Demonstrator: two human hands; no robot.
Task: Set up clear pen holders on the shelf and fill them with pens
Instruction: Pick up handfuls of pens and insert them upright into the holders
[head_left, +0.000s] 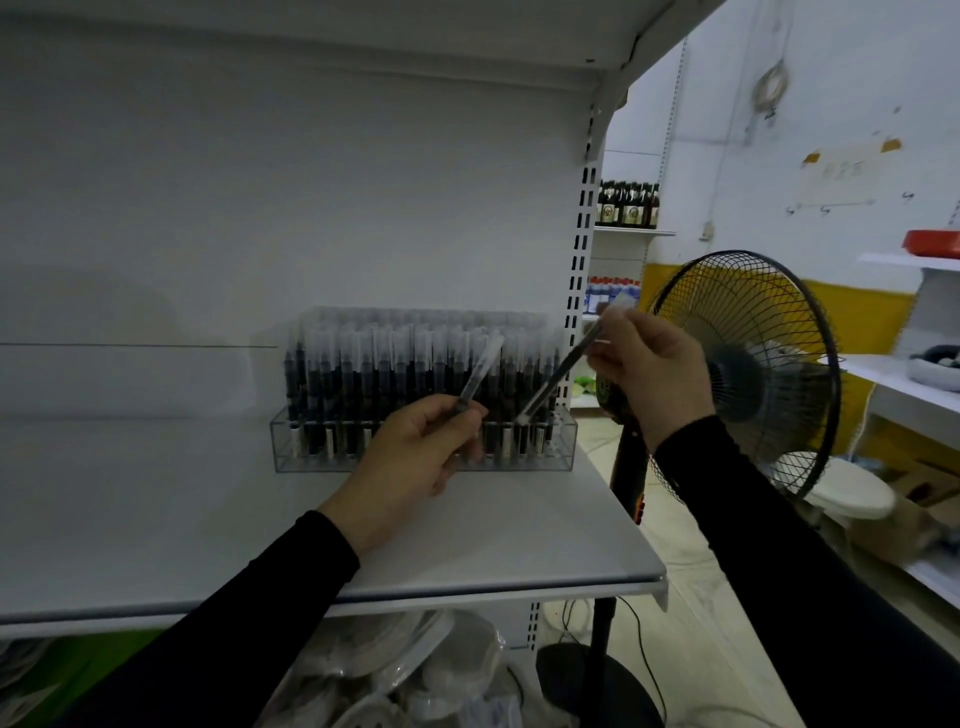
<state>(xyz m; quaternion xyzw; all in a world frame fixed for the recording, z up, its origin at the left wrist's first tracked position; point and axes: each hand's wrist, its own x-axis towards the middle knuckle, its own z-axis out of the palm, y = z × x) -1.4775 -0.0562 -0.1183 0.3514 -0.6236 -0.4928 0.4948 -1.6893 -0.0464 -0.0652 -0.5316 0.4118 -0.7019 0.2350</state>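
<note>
Single head view, looking forward and slightly down, close to shelf (156, 519); wide-angle, edges bowed.

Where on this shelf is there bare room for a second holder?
Free: shelf left of the clear pen holder, back panel to front lip. Front strip partly taken by the left hand. Crowded: right end, where the right hand lowers a pen.

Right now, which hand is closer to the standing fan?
Right. The right hand, holding a pen, is just beside the fan; the left hand is farther left, before the pen holder.
</note>
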